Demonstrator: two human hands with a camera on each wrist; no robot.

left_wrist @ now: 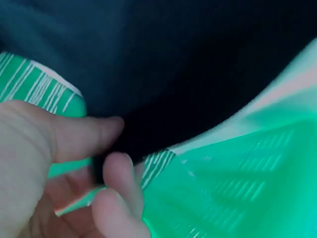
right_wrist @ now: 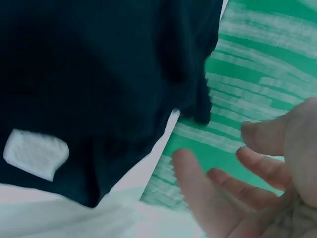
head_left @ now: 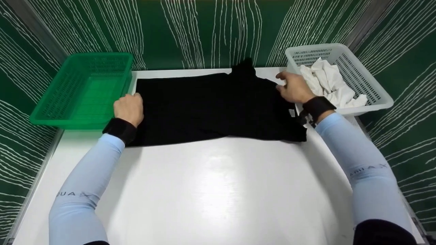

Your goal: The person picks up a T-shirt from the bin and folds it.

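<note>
A black T-shirt (head_left: 204,109) lies stretched sideways across the white table, its hem end to the left and a sleeve sticking up at the back. My left hand (head_left: 128,109) is at the hem end; in the left wrist view its thumb and fingers pinch a corner of the black cloth (left_wrist: 163,99). Over by the shirt's right end, my right hand (head_left: 295,87) holds nothing, its thumb and fingers spread apart. A white label (right_wrist: 35,153) shows on the dark cloth in the right wrist view, with the fingers beyond the shirt's edge.
A green plastic basket (head_left: 81,122) stands at the back left, close beside my left hand. At the back right, a white basket (head_left: 371,78) holds crumpled white cloth (head_left: 327,80). Green walls with white streaks (head_left: 190,34) border the white table (head_left: 218,190).
</note>
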